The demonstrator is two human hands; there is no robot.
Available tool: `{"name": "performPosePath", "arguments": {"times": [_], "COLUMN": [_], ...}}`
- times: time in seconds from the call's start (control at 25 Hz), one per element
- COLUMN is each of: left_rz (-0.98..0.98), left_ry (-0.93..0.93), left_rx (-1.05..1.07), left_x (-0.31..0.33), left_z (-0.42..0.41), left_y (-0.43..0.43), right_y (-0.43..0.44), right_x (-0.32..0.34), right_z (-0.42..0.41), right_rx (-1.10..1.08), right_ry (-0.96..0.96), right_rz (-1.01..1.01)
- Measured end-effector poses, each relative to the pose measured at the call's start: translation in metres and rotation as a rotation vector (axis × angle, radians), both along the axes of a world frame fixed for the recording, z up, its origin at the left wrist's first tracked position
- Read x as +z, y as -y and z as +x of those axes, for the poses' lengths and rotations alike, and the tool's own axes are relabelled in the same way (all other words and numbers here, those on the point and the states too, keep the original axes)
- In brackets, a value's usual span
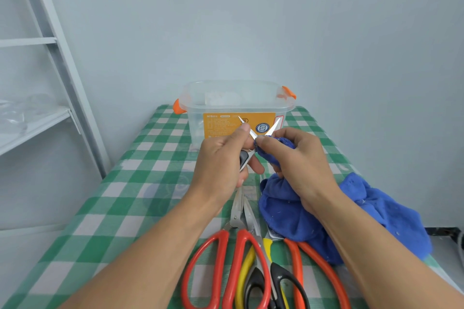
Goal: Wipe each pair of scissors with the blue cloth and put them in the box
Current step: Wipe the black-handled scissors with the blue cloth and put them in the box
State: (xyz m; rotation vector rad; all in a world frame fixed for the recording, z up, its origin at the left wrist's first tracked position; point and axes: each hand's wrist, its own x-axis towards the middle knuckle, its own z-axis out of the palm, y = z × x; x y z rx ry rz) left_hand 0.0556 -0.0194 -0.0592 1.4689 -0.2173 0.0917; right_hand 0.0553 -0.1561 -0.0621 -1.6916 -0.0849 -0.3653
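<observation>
our left hand (221, 158) curled round the small scissors (275, 125), hiding their handle; our right hand (298, 158) pinched the blue cloth (371, 213) against 1 open blade; other scissors (226, 258) ran off-frame; the clear box (198, 120) behind them held something we couldn't make out.

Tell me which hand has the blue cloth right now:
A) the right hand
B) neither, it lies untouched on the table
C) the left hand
A: the right hand pinches the blue cloth around one blade of the small scissors, which the left hand holds with the blades spread open.
</observation>
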Motion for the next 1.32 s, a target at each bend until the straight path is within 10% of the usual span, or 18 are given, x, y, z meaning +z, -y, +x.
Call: {"name": "performPosePath", "arguments": {"times": [1.32], "left_rz": [-0.017], "left_ry": [0.027], "left_rx": [-0.011], "left_x": [-0.001], "left_z": [0.0], "left_y": [-0.001], "right_y": [0.008], "right_x": [-0.004], "right_z": [0.005], "right_rx": [-0.024], "right_ry": [0.027], "right_rz": [-0.068]}}
